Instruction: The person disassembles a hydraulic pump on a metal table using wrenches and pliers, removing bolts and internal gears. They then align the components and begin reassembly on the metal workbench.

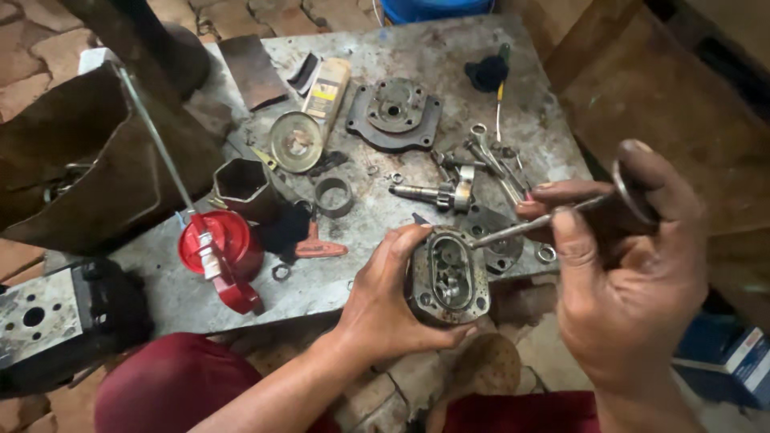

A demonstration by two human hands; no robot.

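Observation:
My left hand (pixel 385 293) grips a round metal pump housing (pixel 447 277) from the left and below, its open oval cavity facing up with gear parts inside. My right hand (pixel 630 269) holds a thin metal rod-like tool (pixel 521 228) whose tip touches the housing's upper right rim. Both hands hover at the near edge of a grimy metal table (pixel 337 277).
On the table lie a geared shaft (pixel 433 192), wrenches (pixel 489 156), a metal ring (pixel 333 195), a round pulley disc (pixel 296 142), a square flange plate (pixel 395 112), a hexagonal socket (pixel 243 184), a red oil can (pixel 216 248). A dark block (pixel 48 321) sits at left.

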